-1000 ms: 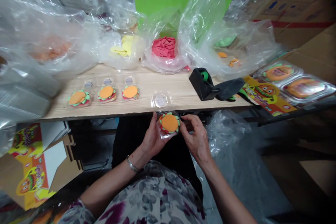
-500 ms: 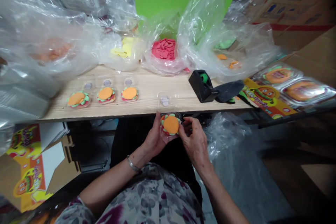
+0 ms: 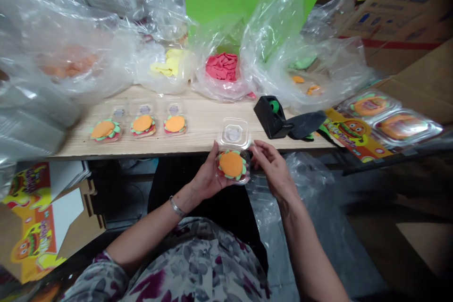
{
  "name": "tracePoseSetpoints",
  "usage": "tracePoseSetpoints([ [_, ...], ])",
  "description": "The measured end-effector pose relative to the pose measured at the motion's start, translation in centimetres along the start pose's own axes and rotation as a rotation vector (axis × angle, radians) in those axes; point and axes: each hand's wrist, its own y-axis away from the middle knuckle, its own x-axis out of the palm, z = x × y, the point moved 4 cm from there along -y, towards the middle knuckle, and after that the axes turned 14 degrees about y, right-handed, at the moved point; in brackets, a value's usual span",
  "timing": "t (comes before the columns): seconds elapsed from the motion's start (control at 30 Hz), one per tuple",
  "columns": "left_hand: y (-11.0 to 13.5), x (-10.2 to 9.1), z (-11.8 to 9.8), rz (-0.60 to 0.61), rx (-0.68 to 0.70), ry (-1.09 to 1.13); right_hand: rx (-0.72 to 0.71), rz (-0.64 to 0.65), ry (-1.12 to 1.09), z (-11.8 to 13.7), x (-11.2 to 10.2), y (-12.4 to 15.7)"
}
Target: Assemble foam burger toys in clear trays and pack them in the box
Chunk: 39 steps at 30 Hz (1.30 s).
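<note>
My left hand [image 3: 205, 173] cradles a clear plastic clamshell box [image 3: 232, 165] from below and the side. Inside the box lies a foam toy burger [image 3: 230, 164] with an orange bun and green and red layers. The hinged lid [image 3: 233, 133] stands open, tilted away from me over the table edge. My right hand [image 3: 272, 166] is beside the box with its fingers extended, the fingertips at or just off the box's right rim. It holds nothing. A bracelet circles my left wrist.
Several boxed burgers [image 3: 142, 124] sit on the wooden table [image 3: 201, 127]. Behind them, clear plastic bags hold orange, yellow, red and green foam pieces. A black tape dispenser [image 3: 272, 117] stands to the right. Printed cardboard packaging lies at both sides.
The box has moved slightly down and toward my left hand, and its lid has swung up and open. My right hand has moved off the box's near side toward its right rim.
</note>
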Motion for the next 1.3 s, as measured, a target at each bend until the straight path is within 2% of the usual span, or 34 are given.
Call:
tracePoseSetpoints([
  [0.13,-0.3,0.0,0.4,0.023,-0.085,-0.01,-0.019,0.145,-0.042,0.5,0.7,-2.7],
  [0.23,-0.3,-0.1,0.5,-0.027,-0.098,0.001,-0.138,0.153,-0.032,0.9,1.1,-3.3],
  [0.4,-0.3,-0.2,0.1,-0.056,-0.085,0.028,-0.334,0.169,0.054,1.1,0.6,-1.9],
  [0.6,-0.5,-0.6,-0.1,-0.044,-0.065,0.033,-0.48,0.358,0.202,1.4,0.3,0.2],
  [0.67,-0.6,-0.5,-0.1,-0.035,-0.048,0.042,-0.519,0.352,0.235,1.5,0.5,0.7],
  [0.83,-0.8,0.0,0.0,-0.026,0.003,0.061,-0.61,0.24,0.372,1.4,1.0,1.5],
  [0.93,-0.8,0.2,0.0,-0.008,-0.014,0.049,-0.678,0.207,0.436,1.7,0.7,1.5],
  [1.1,-0.9,0.7,-0.6,0.053,-0.045,0.027,-0.822,0.303,0.469,2.1,0.6,1.7],
  [1.3,-0.5,0.3,-0.9,0.086,-0.03,-0.083,-0.867,0.323,0.567,1.6,0.2,3.0],
])
